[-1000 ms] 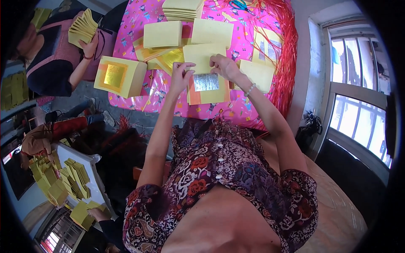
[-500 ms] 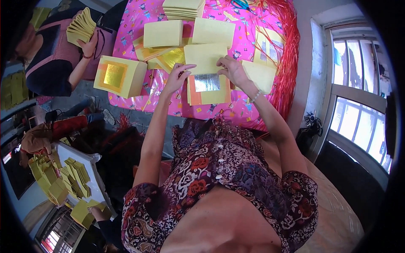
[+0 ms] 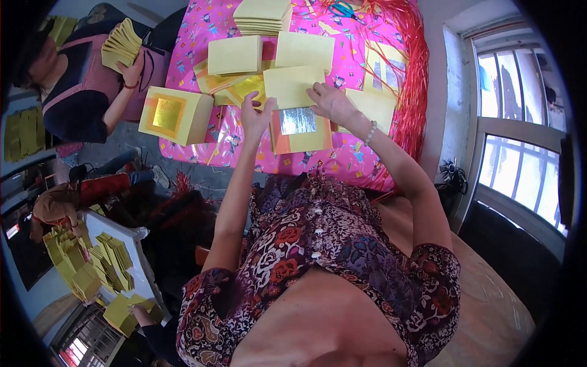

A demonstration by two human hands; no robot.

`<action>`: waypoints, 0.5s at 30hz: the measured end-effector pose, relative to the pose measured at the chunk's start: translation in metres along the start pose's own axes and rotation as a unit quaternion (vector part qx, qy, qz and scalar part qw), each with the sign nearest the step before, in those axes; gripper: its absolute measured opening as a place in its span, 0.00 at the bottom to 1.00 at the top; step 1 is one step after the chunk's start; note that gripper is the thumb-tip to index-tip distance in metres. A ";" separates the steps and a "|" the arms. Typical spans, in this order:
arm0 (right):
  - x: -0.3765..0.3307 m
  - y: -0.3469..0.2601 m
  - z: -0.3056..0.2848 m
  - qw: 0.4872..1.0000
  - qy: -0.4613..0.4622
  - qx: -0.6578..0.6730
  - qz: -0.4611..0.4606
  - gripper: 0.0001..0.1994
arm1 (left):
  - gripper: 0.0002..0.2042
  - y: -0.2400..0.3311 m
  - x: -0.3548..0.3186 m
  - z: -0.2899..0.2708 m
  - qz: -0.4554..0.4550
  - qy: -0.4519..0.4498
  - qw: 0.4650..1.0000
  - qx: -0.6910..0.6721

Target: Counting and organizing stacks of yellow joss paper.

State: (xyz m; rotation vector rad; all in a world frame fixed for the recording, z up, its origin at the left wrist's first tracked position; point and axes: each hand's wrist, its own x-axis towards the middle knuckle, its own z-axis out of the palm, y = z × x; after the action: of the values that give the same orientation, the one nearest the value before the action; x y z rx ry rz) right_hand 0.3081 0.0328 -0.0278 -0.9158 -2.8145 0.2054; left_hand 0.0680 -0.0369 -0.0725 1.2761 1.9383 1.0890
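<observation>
A pale yellow paper sheet (image 3: 287, 84) lies raised across the upper part of a small paper stack (image 3: 302, 144). That stack's top shows a silver foil square (image 3: 298, 122) with an orange border. My right hand (image 3: 335, 103) has its fingers bent at the sheet's right edge, seemingly pinching it. Beside the sheet's lower left corner is my left hand (image 3: 254, 116), its thumb and fingers spread apart and nothing in its grasp. Its thumb is close to the corner; I cannot tell whether they touch.
Yellow paper stacks (image 3: 234, 56) and a foil-topped block (image 3: 174, 116) stand on the pink patterned tablecloth (image 3: 238, 156). Red plastic strands (image 3: 413, 104) hang along the right side; scissors (image 3: 343, 8) lie at the back. At left, a person (image 3: 85, 79) holds fanned paper (image 3: 122, 46).
My left hand has drawn back slightly, its fingers spreading and pointing up. My right hand has shifted a little left and lower, with its fingers still at the sheet's right edge.
</observation>
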 end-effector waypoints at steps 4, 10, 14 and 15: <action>-0.014 0.014 0.015 0.999 0.031 -0.005 0.017 0.14 | 0.26 0.031 0.004 0.018 -0.141 -0.032 0.986 -0.080; -0.025 0.021 0.018 0.968 0.131 0.173 0.127 0.24 | 0.27 0.021 0.008 0.040 -0.204 -0.070 0.926 -0.310; -0.041 0.042 0.013 0.851 0.190 0.330 0.361 0.30 | 0.32 0.057 -0.002 0.047 -0.169 -0.013 0.939 -0.300; -0.045 0.047 0.009 0.831 0.164 0.366 0.386 0.31 | 0.32 0.065 -0.005 0.047 -0.150 -0.016 0.942 -0.301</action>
State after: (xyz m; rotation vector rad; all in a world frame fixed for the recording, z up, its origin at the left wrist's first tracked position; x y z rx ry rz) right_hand 0.3685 0.0431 -0.0505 -1.5799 -1.6527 1.0195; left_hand 0.1370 -0.0124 -0.0401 0.6357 1.5263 1.3426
